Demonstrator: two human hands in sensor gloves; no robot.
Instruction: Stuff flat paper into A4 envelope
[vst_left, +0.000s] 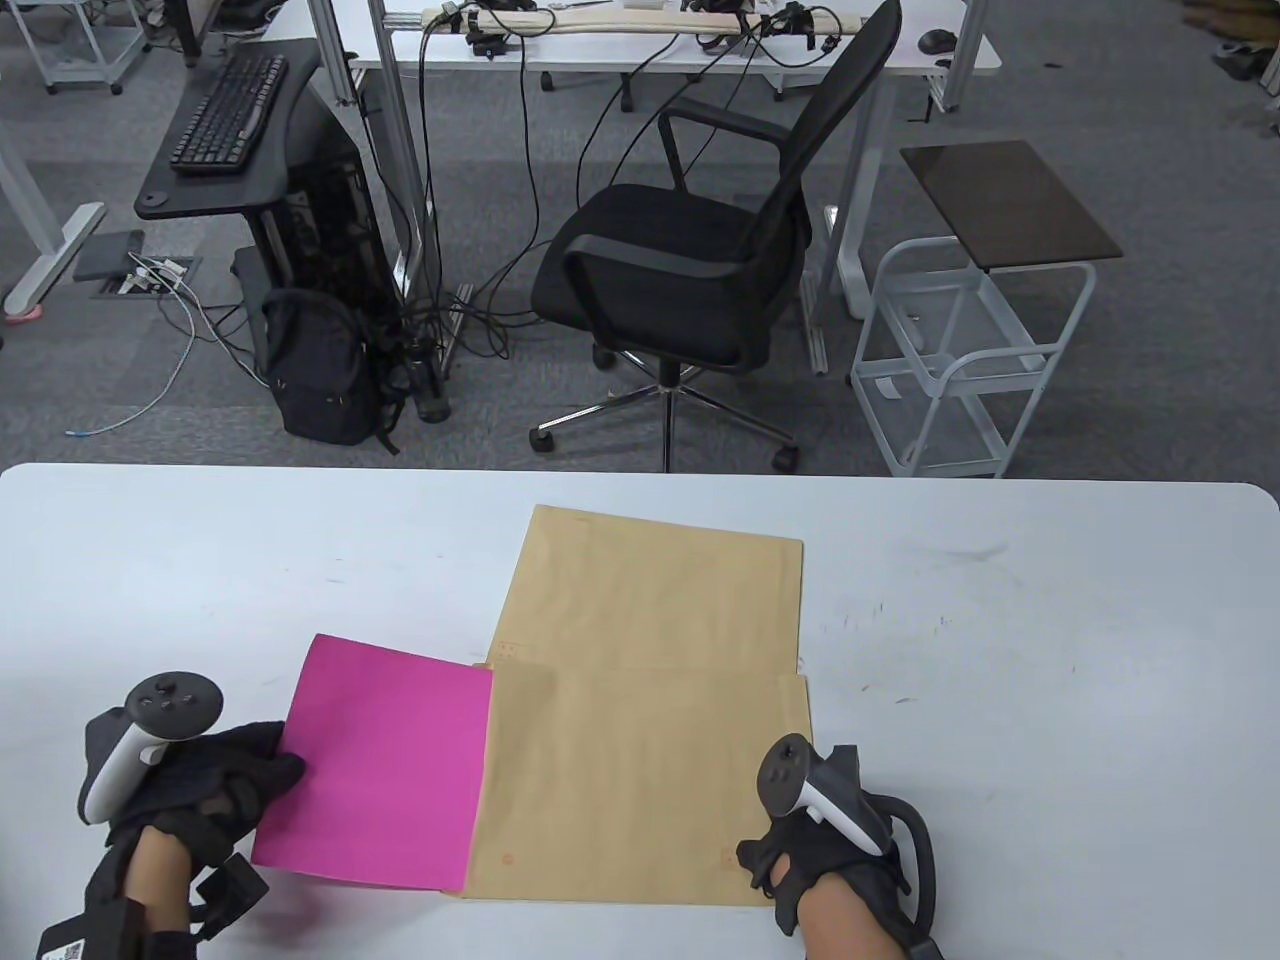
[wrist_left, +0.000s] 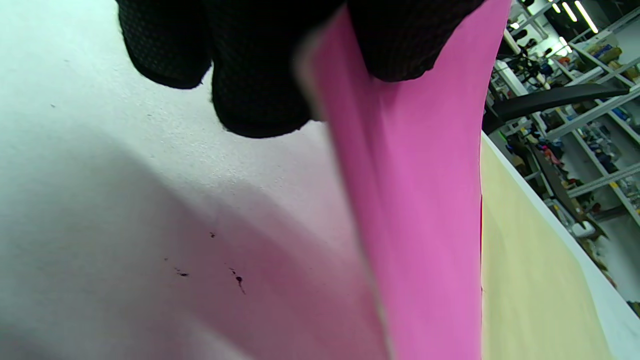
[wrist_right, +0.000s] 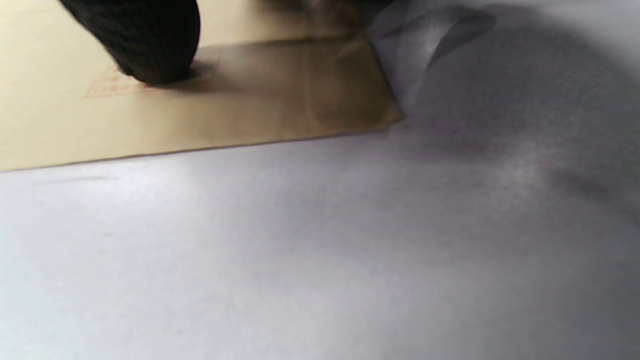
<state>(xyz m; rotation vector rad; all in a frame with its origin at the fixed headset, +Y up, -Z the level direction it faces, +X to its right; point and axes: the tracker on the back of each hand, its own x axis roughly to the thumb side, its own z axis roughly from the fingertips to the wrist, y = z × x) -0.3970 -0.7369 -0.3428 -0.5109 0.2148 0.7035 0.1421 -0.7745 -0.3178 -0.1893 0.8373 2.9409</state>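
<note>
On the table (vst_left: 1000, 620), left hand (vst_left: 190, 780) pinches pink paper (vst_left: 385, 765); right hand (vst_left: 830, 850) presses envelope (vst_left: 640, 790).

There is one pink paper (vst_left: 380, 765) on the white table (vst_left: 1050, 650). There are two brown envelopes: a near envelope (vst_left: 640, 790) and a far envelope (vst_left: 655, 595). There are two hands in black gloves, a left hand (vst_left: 190, 780) and a right hand (vst_left: 830, 850). Behind the table there is one black chair (vst_left: 690, 260), one keyboard (vst_left: 228, 110), one backpack (vst_left: 320, 370) and one white cart (vst_left: 960, 360).
</note>
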